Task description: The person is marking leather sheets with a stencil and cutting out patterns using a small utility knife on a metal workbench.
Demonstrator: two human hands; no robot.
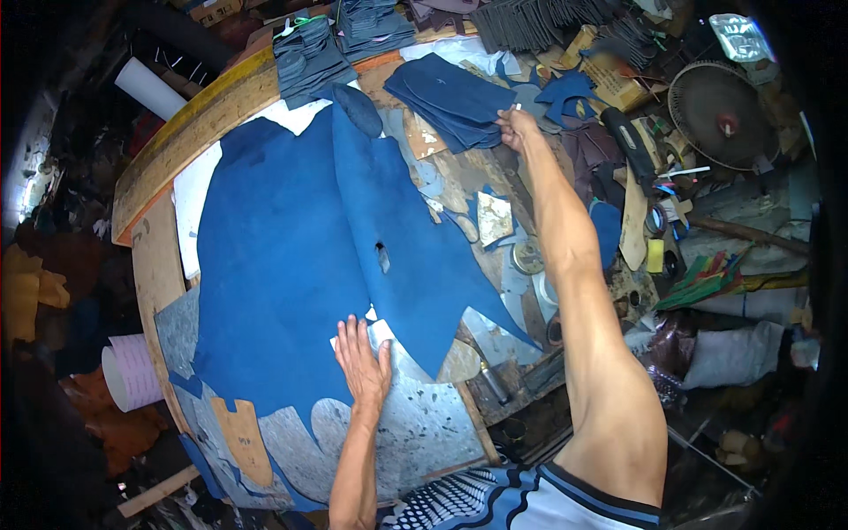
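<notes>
A large blue leather hide (pixel 274 238) lies across the worktable, with a fold running down it and a small hole right of the fold. My left hand (pixel 362 362) rests flat at its lower edge, fingers stretched out, beside a small white piece (pixel 380 334). My right arm reaches far forward. At the far end, my right hand (pixel 518 129) pinches the right corner of a stack of blue leather cut pieces (pixel 450 95); how many layers it grips is hidden. A rounded blue piece (pixel 357 110) lies at the top of the hide.
Grey metal sheeting (pixel 415 424) covers the near tabletop. A tan template (pixel 242 440) lies at lower left, a metal-tipped tool (pixel 493 382) near the right edge. Scraps and a round tin (pixel 527 256) sit under my right arm. A fan (pixel 726 117) stands far right; dark stacks (pixel 309 62) line the back.
</notes>
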